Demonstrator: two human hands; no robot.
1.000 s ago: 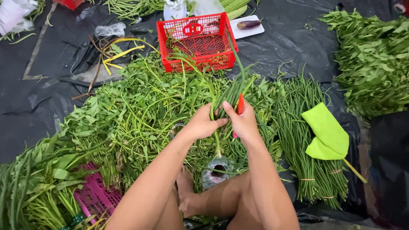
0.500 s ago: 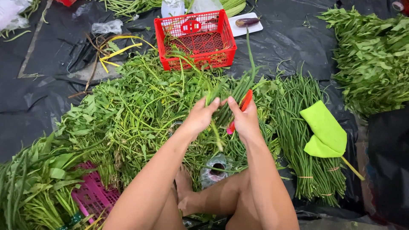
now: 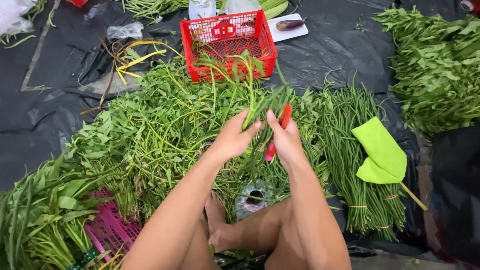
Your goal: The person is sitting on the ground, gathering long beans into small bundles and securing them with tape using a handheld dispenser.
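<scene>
Lifted stems [image 3: 260, 107], red tool [image 3: 283, 120] half-hidden

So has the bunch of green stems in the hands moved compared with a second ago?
Yes. The bunch of green stems has been lifted up the frame toward the red basket, its tips now overlapping the basket's front wall.
</scene>
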